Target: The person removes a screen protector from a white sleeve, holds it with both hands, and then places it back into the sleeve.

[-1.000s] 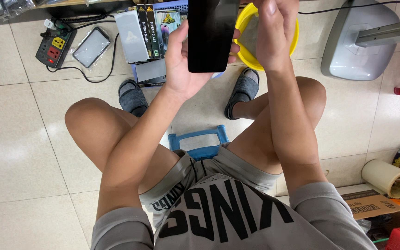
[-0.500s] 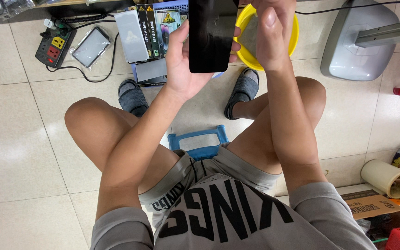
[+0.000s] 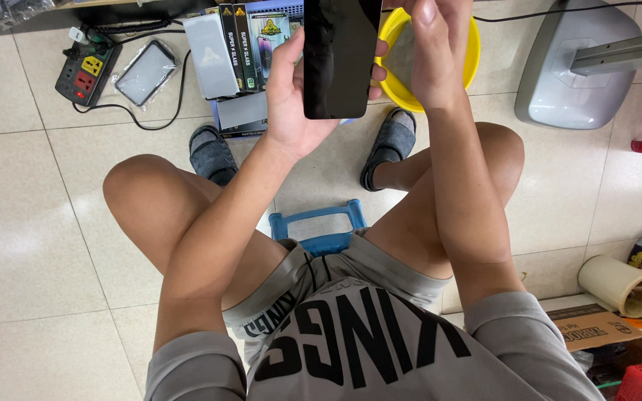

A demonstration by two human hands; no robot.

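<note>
My left hand (image 3: 291, 104) holds a black phone (image 3: 339, 56) upright over the floor, its dark screen facing me, with the fingertips wrapped around its right edge. My right hand (image 3: 436, 56) is raised just right of the phone, its back towards me and its fingers close together and bent. What lies under those fingers is hidden. A yellow round basin (image 3: 469, 52) sits on the floor behind both hands.
I sit on a blue stool (image 3: 319, 226), feet in grey slippers (image 3: 209, 152). Flat boxed packs (image 3: 243, 48) lie ahead. A power strip (image 3: 83, 70) and a bagged phone case (image 3: 145, 70) are at the left, a grey fan base (image 3: 581, 67) at the right, tape rolls (image 3: 618, 282) and a cardboard box (image 3: 596, 327) at the lower right.
Almost nothing differs. The phone stays in my left hand, and my right hand has shifted only slightly beside it.
</note>
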